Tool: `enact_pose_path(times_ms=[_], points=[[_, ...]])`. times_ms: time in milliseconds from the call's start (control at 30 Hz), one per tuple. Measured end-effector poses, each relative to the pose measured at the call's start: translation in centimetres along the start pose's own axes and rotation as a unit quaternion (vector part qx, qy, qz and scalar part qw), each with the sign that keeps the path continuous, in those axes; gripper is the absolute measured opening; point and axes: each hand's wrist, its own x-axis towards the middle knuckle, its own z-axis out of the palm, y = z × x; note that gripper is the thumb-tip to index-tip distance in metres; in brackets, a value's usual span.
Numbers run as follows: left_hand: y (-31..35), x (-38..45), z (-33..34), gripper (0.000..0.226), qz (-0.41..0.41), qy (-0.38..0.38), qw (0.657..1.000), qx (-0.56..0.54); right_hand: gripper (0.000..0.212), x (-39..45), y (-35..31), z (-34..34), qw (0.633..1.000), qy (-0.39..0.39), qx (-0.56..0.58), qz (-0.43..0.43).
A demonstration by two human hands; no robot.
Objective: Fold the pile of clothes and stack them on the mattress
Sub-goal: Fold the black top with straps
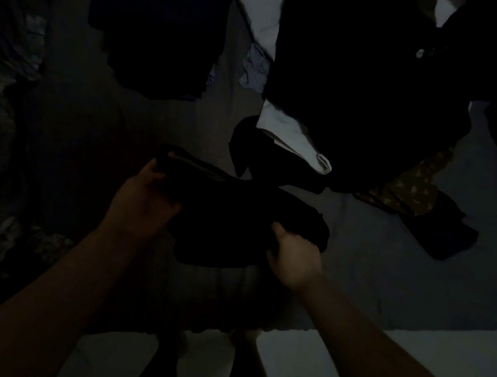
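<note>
From the head camera, in very dim light, both hands hold one dark garment (235,216) above the near edge of the mattress (391,273). The left hand (145,200) grips its left end, fingers curled round the cloth; the right hand (293,257) clutches its right end in a fist. Farther up the mattress, toward its right side, lies the unfolded pile of clothes (368,86), dark and pale pieces mixed. A dark folded stack (161,16) sits toward the far left. Pale floor (410,356) shows below.

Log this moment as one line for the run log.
both hands grip dark garment | left hand | right hand | unfolded pile behind
</note>
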Motion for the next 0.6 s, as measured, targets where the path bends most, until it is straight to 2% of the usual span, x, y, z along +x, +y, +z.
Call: enact_pose_path(times_ms=[67,100,133,167,200,233,300,367,433,467,533,567,600], points=[[0.3,-0.6,0.4,0.024,-0.019,0.013,1.0,0.011,0.044,-2.1,1.3,-0.1,0.999,0.013,-0.036,-0.003],[0.4,-1.1,0.9,0.019,-0.019,0.021,0.999,0.02,0.051,-3.2,2.2,-0.3,0.998,0.009,-0.062,0.003],[0.3,-1.3,1.2,0.017,-0.021,0.034,0.999,0.028,0.064,-4.3,3.2,-0.4,0.996,-0.005,-0.094,0.005],[0.3,-1.6,1.6,0.018,-0.023,0.038,0.998,0.033,0.082,-5.2,4.3,-0.4,0.99,-0.042,-0.131,-0.014],[0.1,-1.7,1.8,0.021,-0.024,0.041,0.998,0.032,0.09,-6.0,5.1,-0.5,0.983,-0.095,-0.154,-0.03],[-0.2,-1.7,1.8,0.022,-0.032,0.035,0.998,0.033,0.081,-6.5,6.0,-0.3,0.98,-0.141,-0.139,-0.017],[-1.0,-1.9,2.5,0.014,-0.059,0.035,0.995,0.079,0.056,-6.7,6.5,-0.1,0.973,-0.212,-0.007,0.09],[-2.1,-2.0,3.4,0.022,-0.062,0.051,0.982,0.173,0.063,-6.5,6.3,0.1,0.944,-0.225,0.148,0.191],[-3.1,-2.1,4.3,0.022,-0.059,0.055,0.974,0.212,0.071,-6.1,5.7,0.8,0.934,-0.178,0.186,0.246],[-3.5,-2.2,4.5,0.022,-0.059,0.045,0.971,0.226,0.066,-5.7,5.3,1.5,0.952,-0.136,0.131,0.242],[-4.0,-2.4,4.8,0.027,-0.052,0.012,0.969,0.242,0.047,-4.9,4.0,2.7,0.984,-0.053,0.024,0.17],[-4.0,-2.6,5.1,0.028,-0.037,-0.002,0.969,0.244,0.047,-4.3,3.2,3.4,0.993,-0.043,0.019,0.107],[-4.1,-2.8,5.3,0.029,-0.005,-0.01,0.966,0.257,0.055,-3.7,2.3,4.1,0.996,-0.056,0.04,0.05]])
